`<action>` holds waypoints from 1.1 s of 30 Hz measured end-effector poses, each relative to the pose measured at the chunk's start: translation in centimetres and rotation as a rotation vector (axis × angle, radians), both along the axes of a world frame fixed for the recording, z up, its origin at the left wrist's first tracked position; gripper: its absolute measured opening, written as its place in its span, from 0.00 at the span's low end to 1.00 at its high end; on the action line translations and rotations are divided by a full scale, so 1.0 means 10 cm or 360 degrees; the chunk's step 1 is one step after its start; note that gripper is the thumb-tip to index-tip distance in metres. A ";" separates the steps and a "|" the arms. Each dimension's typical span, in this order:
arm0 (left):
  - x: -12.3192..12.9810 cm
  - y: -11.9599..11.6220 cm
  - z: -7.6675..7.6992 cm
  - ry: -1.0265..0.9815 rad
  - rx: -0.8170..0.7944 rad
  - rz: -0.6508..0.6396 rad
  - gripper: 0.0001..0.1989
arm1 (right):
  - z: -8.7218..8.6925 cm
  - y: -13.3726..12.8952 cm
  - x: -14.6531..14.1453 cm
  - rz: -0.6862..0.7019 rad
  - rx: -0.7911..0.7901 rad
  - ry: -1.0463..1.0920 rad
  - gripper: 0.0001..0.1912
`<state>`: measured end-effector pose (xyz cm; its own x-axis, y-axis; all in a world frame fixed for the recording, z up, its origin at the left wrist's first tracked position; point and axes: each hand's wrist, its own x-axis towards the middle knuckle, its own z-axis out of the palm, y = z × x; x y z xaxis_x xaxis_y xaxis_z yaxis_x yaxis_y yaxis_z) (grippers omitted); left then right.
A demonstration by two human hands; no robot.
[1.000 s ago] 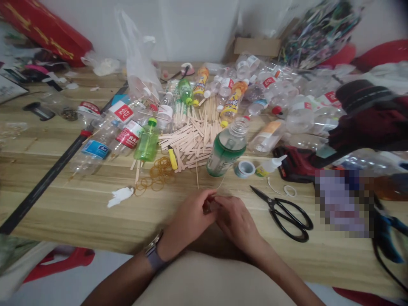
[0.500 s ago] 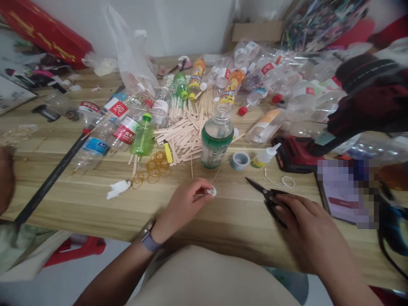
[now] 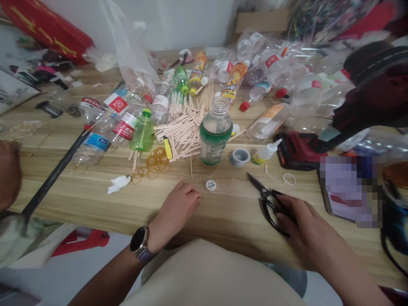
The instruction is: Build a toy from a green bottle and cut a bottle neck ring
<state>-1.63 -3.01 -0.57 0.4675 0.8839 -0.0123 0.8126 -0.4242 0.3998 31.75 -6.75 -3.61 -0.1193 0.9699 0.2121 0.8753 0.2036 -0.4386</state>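
My right hand (image 3: 307, 227) grips black-handled scissors (image 3: 265, 193) by the handles, with the blades pointing away to the left. My left hand (image 3: 178, 202) rests on the table with its fingers curled together, and nothing shows in them. Just beyond its fingertips lies a white bottle cap (image 3: 211, 185) with dark writing on top. Behind the cap stands an open, green-labelled plastic bottle (image 3: 216, 138), upright, with a thin thread (image 3: 216, 171) at its foot. A grey-blue roll of tape (image 3: 240, 157) and a small glue bottle (image 3: 267, 153) are to its right.
Wooden sticks (image 3: 183, 131), rubber bands (image 3: 156, 160) and a yellow-handled tool (image 3: 167, 148) lie left of the bottle. Several plastic bottles (image 3: 306, 93) crowd the back. At right are a red and black power tool (image 3: 298, 148) and a phone (image 3: 341, 195). Another person's hand (image 3: 9, 176) is at far left.
My left hand has let go of the white cap, which now lies on the table, and has drawn back to the left. The scissors stay in my right hand, their handles spread wider.
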 end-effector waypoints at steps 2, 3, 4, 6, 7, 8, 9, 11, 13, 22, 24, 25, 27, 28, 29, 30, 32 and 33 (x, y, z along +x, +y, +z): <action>0.06 0.01 0.02 0.0074 -0.0004 -0.0075 0.13 | 0.05 -0.06 -0.07 -0.0024 -0.0033 0.0141 0.18; 0.08 0.02 0.03 0.0105 -0.0010 -0.0109 0.13 | 0.08 -0.08 -0.12 -0.0051 -0.0071 0.0233 0.18; 0.10 0.03 0.04 0.0131 -0.0017 -0.0137 0.13 | 0.11 -0.10 -0.18 -0.0090 -0.0114 0.0345 0.19; 0.13 0.04 0.05 0.0161 -0.0030 -0.0166 0.13 | 0.18 -0.11 -0.28 -0.0177 -0.0183 0.0652 0.20; 0.13 0.05 0.06 0.0163 -0.0035 -0.0163 0.13 | 0.20 -0.11 -0.33 -0.0208 -0.0205 0.0837 0.20; 0.12 0.05 0.05 0.0156 -0.0040 -0.0145 0.12 | 0.23 -0.11 -0.38 -0.0223 -0.0234 0.1028 0.21; 0.09 0.06 0.05 0.0140 -0.0042 -0.0109 0.12 | 0.24 -0.11 -0.42 -0.0221 -0.0264 0.1214 0.22; -0.01 0.05 0.05 0.0086 -0.0046 0.0015 0.11 | 0.26 -0.11 -0.48 -0.0175 -0.0362 0.1534 0.27; -0.14 0.05 0.06 0.0002 -0.0059 0.0185 0.11 | 0.24 -0.12 -0.53 -0.0119 -0.0472 0.1768 0.27; -0.42 -0.05 0.20 -0.0962 -0.0730 0.0668 0.16 | 0.15 -0.06 -0.70 0.0001 -0.0589 0.2103 0.23; -0.39 -0.05 0.20 -0.1280 -0.0959 0.0742 0.17 | 0.13 -0.05 -0.69 -0.0055 -0.0672 0.2157 0.22; -0.38 -0.04 0.20 -0.1361 -0.1021 0.0758 0.17 | 0.12 -0.04 -0.68 -0.0114 -0.0695 0.2189 0.22; -0.36 -0.03 0.19 -0.1417 -0.1079 0.0760 0.18 | 0.11 -0.04 -0.64 -0.0249 -0.0754 0.2251 0.22; -0.35 -0.02 0.19 -0.1451 -0.1109 0.0764 0.18 | 0.11 -0.04 -0.63 -0.0321 -0.0782 0.2278 0.22; -0.34 -0.01 0.19 -0.1478 -0.1132 0.0767 0.18 | 0.11 -0.04 -0.62 -0.0387 -0.0820 0.2299 0.22; -0.34 0.00 0.20 -0.1504 -0.1154 0.0774 0.18 | 0.11 -0.04 -0.62 -0.0442 -0.0864 0.2315 0.23; -0.33 0.01 0.21 -0.1558 -0.1200 0.0801 0.16 | 0.15 -0.05 -0.63 -0.0531 -0.0928 0.2336 0.23; -0.32 0.01 0.22 -0.1586 -0.1224 0.0822 0.15 | 0.17 -0.05 -0.66 -0.0578 -0.0914 0.2346 0.23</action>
<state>-4.88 -2.87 1.61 0.1883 0.8822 -0.4316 0.0395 0.4323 0.9009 25.19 -7.29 -1.87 0.0893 0.8876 -0.4518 -0.3879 -0.3868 -0.8366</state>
